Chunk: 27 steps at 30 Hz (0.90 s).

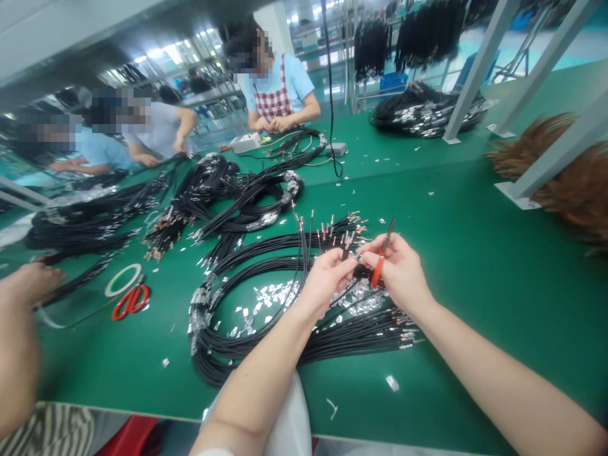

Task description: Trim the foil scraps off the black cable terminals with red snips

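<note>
My left hand (327,277) is closed around the end of a black cable (301,253), close to the cable's silvery tip. Right beside it, my right hand (403,269) holds scissors with orange handles (378,272), their blades pointing up and away. The fingertips of both hands almost meet at the cable end; the exact contact is too small to make out. Beneath them lies a large coiled bundle of black cables (202,361) with bare coppery and foil-wrapped ends. Scraps of silver foil (273,294) are scattered inside the coil.
Left of the coil lie orange-handled scissors (132,302) and a tape roll (122,279). More cable bundles (251,196) spread behind. A neighbour's hand (35,282) reaches in at left; several co-workers sit beyond. Grey posts (482,76) and a brown bristly heap (565,171) stand at right.
</note>
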Available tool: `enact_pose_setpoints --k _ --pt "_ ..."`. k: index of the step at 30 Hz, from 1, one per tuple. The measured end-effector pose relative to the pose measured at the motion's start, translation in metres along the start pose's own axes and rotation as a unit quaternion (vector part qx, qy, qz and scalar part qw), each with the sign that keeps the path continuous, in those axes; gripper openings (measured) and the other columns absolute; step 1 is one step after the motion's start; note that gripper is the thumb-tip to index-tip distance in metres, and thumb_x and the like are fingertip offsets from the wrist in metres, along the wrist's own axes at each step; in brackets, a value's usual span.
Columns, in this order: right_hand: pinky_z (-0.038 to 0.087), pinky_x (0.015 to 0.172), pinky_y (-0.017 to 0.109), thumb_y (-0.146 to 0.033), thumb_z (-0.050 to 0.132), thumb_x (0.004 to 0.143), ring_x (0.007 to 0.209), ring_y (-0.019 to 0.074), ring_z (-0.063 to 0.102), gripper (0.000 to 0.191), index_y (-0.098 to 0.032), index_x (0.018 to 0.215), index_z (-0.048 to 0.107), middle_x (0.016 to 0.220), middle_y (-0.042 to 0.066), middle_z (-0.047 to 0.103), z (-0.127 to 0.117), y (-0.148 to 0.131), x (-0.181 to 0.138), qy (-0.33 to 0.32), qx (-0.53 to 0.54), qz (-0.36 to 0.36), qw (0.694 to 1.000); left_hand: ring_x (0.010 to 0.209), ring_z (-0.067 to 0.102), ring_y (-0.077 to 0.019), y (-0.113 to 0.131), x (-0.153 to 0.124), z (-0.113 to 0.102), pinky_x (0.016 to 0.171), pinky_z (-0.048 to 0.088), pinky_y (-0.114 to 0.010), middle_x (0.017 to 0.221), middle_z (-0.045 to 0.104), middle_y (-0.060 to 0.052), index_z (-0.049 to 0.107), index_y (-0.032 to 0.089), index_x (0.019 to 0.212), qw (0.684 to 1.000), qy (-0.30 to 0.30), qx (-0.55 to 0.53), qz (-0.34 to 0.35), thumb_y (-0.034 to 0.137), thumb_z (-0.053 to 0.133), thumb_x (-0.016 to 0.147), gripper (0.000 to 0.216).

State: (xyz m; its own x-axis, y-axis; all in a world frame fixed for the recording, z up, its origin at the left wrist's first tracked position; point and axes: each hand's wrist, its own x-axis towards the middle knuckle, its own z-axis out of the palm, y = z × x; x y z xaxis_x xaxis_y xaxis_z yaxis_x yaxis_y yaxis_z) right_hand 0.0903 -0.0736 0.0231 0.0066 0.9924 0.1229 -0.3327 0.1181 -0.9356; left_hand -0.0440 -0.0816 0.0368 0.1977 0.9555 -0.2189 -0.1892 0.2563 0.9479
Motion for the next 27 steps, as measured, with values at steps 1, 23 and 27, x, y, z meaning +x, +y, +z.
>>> enact_pose_setpoints --k 1,23,27 --pt "0.050 0.072 0.030 -0.018 0.070 0.066 0.073 0.0130 0.062 0.022 -0.020 0.079 0.053 0.077 -0.001 0.065 0.001 0.000 -0.001 0.005 -0.016 -0.011 1.000 0.035 0.031 -0.0011 -0.001 0.000 0.002 0.036 0.015 -0.017 0.050 0.046 0.006 0.045 0.016 0.065 1.000 0.023 0.009 0.016 0.035 0.068 0.068 0.031" --pt "0.048 0.063 0.025 -0.017 0.072 0.064 0.064 0.0096 0.059 0.025 -0.022 0.073 0.048 0.071 -0.005 0.061 0.004 -0.002 -0.002 -0.016 0.066 0.010 0.998 0.034 0.027 0.0001 0.001 0.000 -0.008 0.036 0.010 -0.016 0.050 0.040 0.007 0.050 0.013 0.069 0.983 -0.122 -0.098 -0.093 0.035 0.067 0.072 0.028" --pt "0.048 0.061 0.026 -0.019 0.072 0.062 0.062 0.0099 0.058 0.027 -0.022 0.071 0.046 0.069 -0.005 0.060 0.006 -0.005 -0.002 -0.018 0.069 0.032 0.997 0.033 0.024 0.0001 0.002 0.002 -0.009 0.035 0.009 -0.016 0.048 0.036 0.008 0.049 0.013 0.068 0.970 -0.155 -0.132 -0.133 0.036 0.068 0.069 0.030"
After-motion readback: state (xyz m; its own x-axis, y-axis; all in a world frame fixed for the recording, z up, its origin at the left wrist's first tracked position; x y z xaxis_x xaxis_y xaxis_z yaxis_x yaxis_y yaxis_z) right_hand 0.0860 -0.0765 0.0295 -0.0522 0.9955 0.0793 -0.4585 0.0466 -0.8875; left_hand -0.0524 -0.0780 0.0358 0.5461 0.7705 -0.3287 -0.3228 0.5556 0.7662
